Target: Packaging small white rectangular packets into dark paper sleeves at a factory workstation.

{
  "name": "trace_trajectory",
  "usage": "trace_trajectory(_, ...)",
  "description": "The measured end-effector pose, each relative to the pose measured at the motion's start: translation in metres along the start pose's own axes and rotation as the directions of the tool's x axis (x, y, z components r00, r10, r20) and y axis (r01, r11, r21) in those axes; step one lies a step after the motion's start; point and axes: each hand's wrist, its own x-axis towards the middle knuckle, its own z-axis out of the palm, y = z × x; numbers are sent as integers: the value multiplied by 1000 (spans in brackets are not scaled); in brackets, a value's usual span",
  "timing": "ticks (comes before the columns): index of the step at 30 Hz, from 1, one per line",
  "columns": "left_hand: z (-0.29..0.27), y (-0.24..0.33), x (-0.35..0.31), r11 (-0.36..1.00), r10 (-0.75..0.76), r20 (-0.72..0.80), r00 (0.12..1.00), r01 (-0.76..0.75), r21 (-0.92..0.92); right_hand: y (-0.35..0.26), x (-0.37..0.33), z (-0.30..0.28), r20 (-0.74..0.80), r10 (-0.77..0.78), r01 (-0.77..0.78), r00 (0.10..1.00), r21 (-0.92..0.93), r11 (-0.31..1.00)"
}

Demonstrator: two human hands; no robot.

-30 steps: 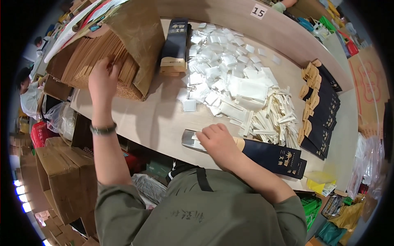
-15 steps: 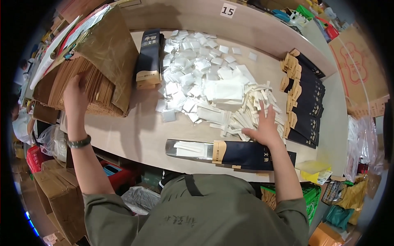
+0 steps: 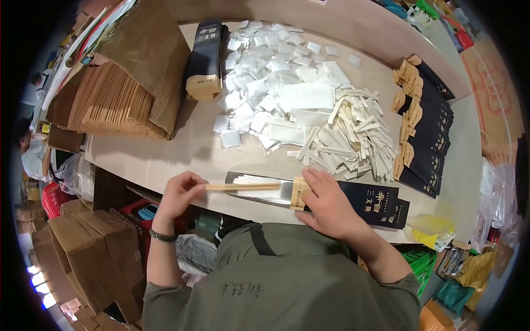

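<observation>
In the head view, we see our left hand (image 3: 179,194) pinched on the near end of a pair of wooden chopsticks (image 3: 243,187), which lie level with their far tips over the open, pale-lined mouth of a dark sleeve (image 3: 353,199). Our right hand (image 3: 326,205) is pressed flat on that sleeve, fingers spread over its tan band, pinning it to the bench (image 3: 182,149) at the near edge; it grips nothing that we can make out.

By our judgement the chopsticks are only partly fed in: most of their length lies outside the dark part of the sleeve. Filled-looking dark sleeves (image 3: 428,129) lie stacked along the right side, so some work seems done. Much appears left: a big bundle of chopsticks in brown paper (image 3: 118,102) sits far left, with white packets (image 3: 270,71) and pale paper strips (image 3: 348,140) heaped mid-bench, and one dark box (image 3: 205,58) standing beside them.
</observation>
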Motion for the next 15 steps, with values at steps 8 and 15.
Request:
trace_trajectory(8,128,44,32,881,429,168,887,-453,137,-6,9,26,-94,-46,49,995,38,998)
trace_trajectory(15,156,47,26,999,44,2,999,-44,-2,-9,8,24,-96,52,-55,994,-30,998)
